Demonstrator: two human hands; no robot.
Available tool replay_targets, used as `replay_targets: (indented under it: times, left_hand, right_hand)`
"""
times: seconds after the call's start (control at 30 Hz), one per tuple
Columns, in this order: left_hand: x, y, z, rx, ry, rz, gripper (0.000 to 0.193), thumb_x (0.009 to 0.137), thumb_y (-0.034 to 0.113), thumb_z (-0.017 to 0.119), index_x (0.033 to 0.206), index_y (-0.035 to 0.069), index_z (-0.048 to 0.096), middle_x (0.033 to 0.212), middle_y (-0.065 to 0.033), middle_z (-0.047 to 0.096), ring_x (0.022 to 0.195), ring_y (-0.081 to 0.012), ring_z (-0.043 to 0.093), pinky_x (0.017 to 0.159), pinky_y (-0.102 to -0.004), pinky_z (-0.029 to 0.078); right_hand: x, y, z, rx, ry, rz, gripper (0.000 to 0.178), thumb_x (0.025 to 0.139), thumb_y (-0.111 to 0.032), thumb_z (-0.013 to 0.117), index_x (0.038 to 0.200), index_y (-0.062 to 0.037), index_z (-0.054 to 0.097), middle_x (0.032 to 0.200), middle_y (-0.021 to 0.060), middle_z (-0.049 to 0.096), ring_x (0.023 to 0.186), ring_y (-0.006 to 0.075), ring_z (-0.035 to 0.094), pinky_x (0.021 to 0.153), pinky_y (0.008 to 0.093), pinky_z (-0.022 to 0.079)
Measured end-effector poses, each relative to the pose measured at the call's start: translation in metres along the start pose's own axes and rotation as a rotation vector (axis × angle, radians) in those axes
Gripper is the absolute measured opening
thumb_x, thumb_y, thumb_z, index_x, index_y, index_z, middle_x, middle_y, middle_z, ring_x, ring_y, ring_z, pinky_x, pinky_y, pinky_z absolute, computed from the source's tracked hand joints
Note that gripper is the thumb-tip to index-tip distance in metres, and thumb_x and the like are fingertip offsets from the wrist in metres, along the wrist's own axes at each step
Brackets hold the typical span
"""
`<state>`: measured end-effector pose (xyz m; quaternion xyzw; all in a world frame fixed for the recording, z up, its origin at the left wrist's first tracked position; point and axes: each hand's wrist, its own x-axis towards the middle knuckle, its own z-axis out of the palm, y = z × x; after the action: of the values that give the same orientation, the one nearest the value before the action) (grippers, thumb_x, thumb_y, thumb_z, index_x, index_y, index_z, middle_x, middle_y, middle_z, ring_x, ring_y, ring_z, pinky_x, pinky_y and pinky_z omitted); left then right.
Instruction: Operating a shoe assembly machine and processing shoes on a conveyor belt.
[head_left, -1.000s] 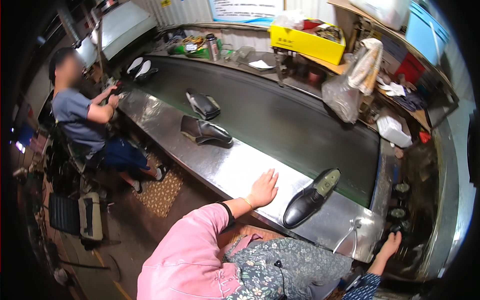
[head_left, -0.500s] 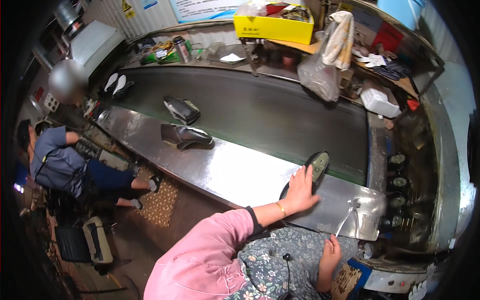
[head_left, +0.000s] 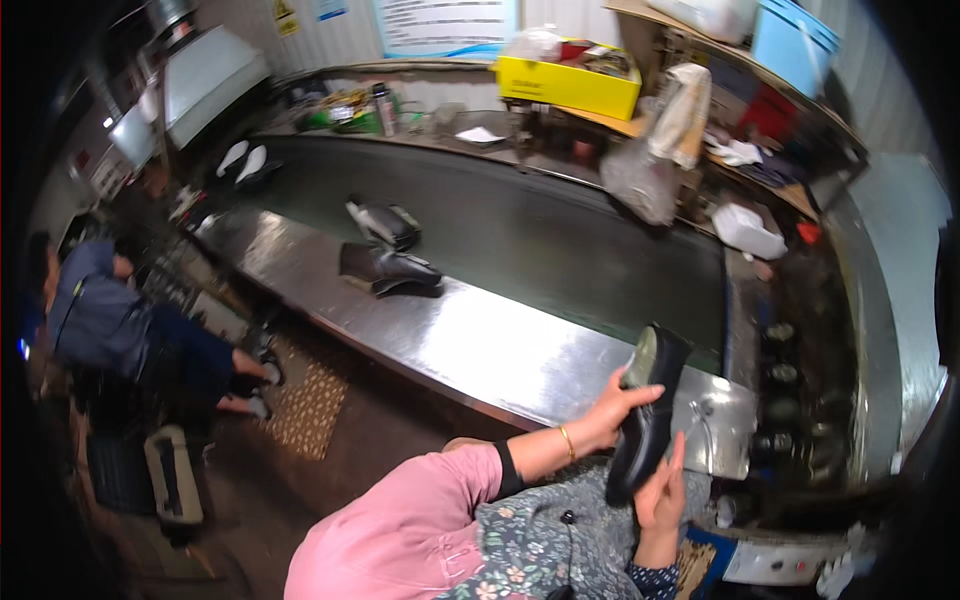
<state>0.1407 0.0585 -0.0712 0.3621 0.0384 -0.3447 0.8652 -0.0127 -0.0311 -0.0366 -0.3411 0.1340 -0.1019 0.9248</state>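
My left hand (head_left: 612,408) grips a black shoe (head_left: 640,445) around its opening, thumb across the top. The shoe is tilted in front of my apron, toe toward me, pale green insole showing at the far end. My right hand (head_left: 660,497) is beside the toe with its fingers stretched upward; it looks to be touching the shoe's side. Behind the shoe, a thin metal hand tool (head_left: 706,415) lies on the right end of the metal-topped bench edge (head_left: 520,345); its kind is unclear.
A dark shoe (head_left: 388,268) rests on the metal strip, another shoe (head_left: 385,222) on the dark belt (head_left: 560,235) behind it. White-soled shoes (head_left: 245,163) lie at the far left. A yellow box (head_left: 570,88) stands on the shelf. Another person (head_left: 105,310) is at the left.
My left hand has lifted the black shoe off the bench and brought it toward me. My right hand has left the metal tool and come up beside the shoe. The view has shifted slightly.
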Motion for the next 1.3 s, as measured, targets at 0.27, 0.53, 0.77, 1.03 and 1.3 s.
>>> replay_targets:
  times: [0.27, 0.53, 0.77, 1.03, 1.3]
  left_hand:
    - [-0.054, -0.044, 0.065, 0.416, -0.649, -0.423, 0.052, 0.095, 0.013, 0.061, 0.140, -0.004, 0.041, 0.125, -0.0145, 0.060, 0.114, -0.0230, 0.058, 0.100, -0.0328, 0.046]
    - [-0.051, -0.084, 0.004, 0.432, -0.224, -0.624, 0.023, 0.093, 0.009, 0.060, 0.115, 0.001, 0.059, 0.105, -0.0141, 0.068, 0.089, -0.0204, 0.065, 0.084, -0.0318, 0.052]
    - [-0.049, -0.088, 0.011, 0.444, -0.180, -0.667, 0.015, 0.094, 0.007, 0.056, 0.108, 0.003, 0.060, 0.097, -0.0110, 0.067, 0.080, -0.0184, 0.063, 0.078, -0.0310, 0.052]
    - [-0.057, -0.091, 0.020, 0.482, -0.209, -0.641, 0.013, 0.093, 0.006, 0.057, 0.106, 0.004, 0.060, 0.096, -0.0096, 0.067, 0.078, -0.0176, 0.062, 0.077, -0.0291, 0.053]
    - [-0.052, -0.074, 0.007, 0.418, -0.177, -0.625, 0.019, 0.092, 0.009, 0.057, 0.110, 0.003, 0.059, 0.097, -0.0103, 0.068, 0.082, -0.0182, 0.063, 0.081, -0.0316, 0.051]
  right_hand:
    - [-0.117, -0.091, -0.073, 0.040, 0.336, -0.023, 0.074, 0.077, -0.024, 0.060, 0.144, 0.0000, 0.038, 0.119, 0.0204, 0.063, 0.099, 0.0331, 0.066, 0.087, 0.0450, 0.055]
    - [-0.333, -0.246, -0.104, -0.900, 1.245, -0.843, 0.099, 0.062, -0.004, 0.078, 0.151, -0.0138, 0.036, 0.130, 0.0150, 0.054, 0.101, 0.0217, 0.061, 0.091, 0.0299, 0.047]
    - [-0.458, -0.303, -0.159, -1.573, 2.015, -0.474, 0.085, 0.060, -0.017, 0.081, 0.140, -0.0227, 0.053, 0.152, 0.0240, 0.034, 0.137, 0.0334, 0.040, 0.106, 0.0352, 0.039]
    - [-0.437, -0.316, -0.172, -1.664, 1.941, -0.038, 0.084, 0.062, -0.032, 0.076, 0.142, -0.0282, 0.050, 0.152, 0.0245, 0.034, 0.124, 0.0333, 0.054, 0.100, 0.0385, 0.045]
    - [-0.364, -0.266, -0.176, -1.917, 1.895, -0.459, 0.074, 0.073, -0.024, 0.076, 0.141, -0.0199, 0.047, 0.135, 0.0210, 0.049, 0.120, 0.0396, 0.052, 0.099, 0.0458, 0.045]
